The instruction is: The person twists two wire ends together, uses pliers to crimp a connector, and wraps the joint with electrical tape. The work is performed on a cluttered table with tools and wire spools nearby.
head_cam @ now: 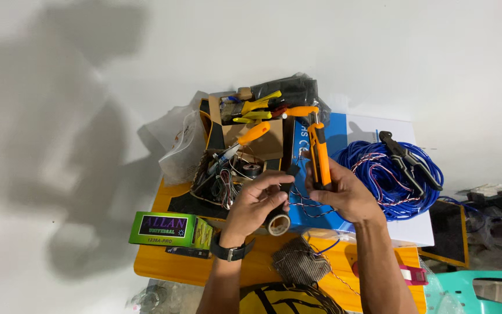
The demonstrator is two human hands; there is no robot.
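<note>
The right hand [344, 195] is wrapped around the lower end of an orange-and-black wire stripper [319, 154], whose long axis runs nearly upright in view, its head pointing away from the person. The left hand [258, 203] pinches twisted thin wires [306, 203] near the tool, just above a roll of tape [278, 223]. A blue cable coil [393, 174] lies to the right on the yellow table [158, 264].

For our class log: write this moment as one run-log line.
left hand: holds twisted wires | right hand: holds orange cutter | beside: blue cable coil
</note>
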